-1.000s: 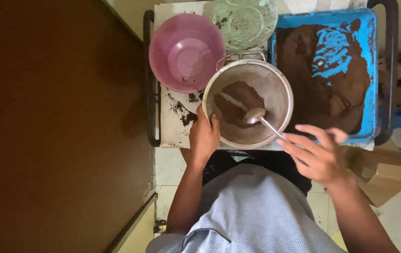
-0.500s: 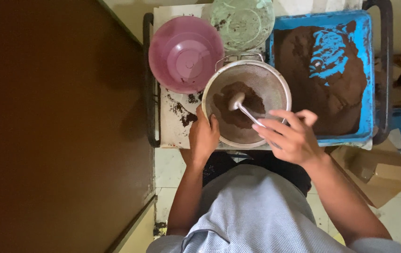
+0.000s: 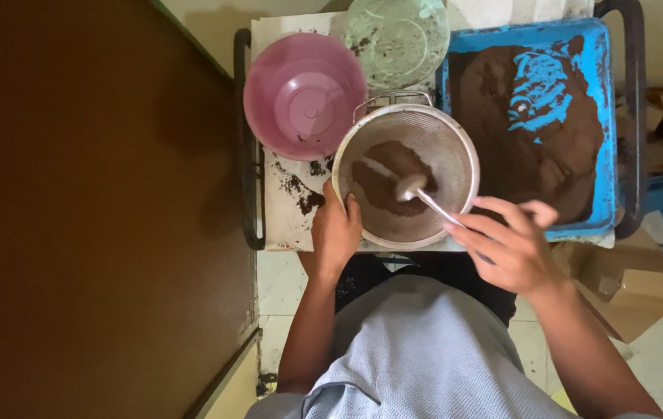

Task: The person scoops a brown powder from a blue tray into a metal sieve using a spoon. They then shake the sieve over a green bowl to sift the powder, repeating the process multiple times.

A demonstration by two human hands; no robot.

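Count: one round metal sieve (image 3: 407, 177), one spoon (image 3: 424, 198), one pink bowl (image 3: 304, 95), one pale green bowl (image 3: 397, 37), one blue tray (image 3: 529, 128), two hands.
Left hand: the left hand (image 3: 336, 233) grips the near rim of the sieve, thumb over the edge, fingers (image 3: 353, 213) curled shut on the rim.
Right hand: the right hand (image 3: 506, 244) pinches the spoon's handle end; its fingers (image 3: 494, 229) are closed on the handle, while two upper fingers stretch out loosely above it.
Sieve: it sits on the worktop (image 3: 289, 206) just beyond both hands, between the pink bowl and the blue tray, with a heap of dark brown powder (image 3: 386, 186) in its mesh. A wire loop handle sticks out on its far side.
Spoon position: its bowl rests in the powder near the middle of the sieve, up and to the left of the right fingers and well to the right of the left fingers.
Spoon axis: the long axis runs on a slant, handle at the right hand, bowl end pointing away and to the left, into the sieve.
Pink bowl: beyond the left fingers, its rim meeting the sieve; a few brown crumbs inside.
Green bowl: farther off, past the sieve, smeared with powder.
Blue tray: beyond the right fingers, spread with brown powder, bare blue patches showing.
Worktop: spilled brown crumbs lie just beyond the left fingers, beside the sieve.
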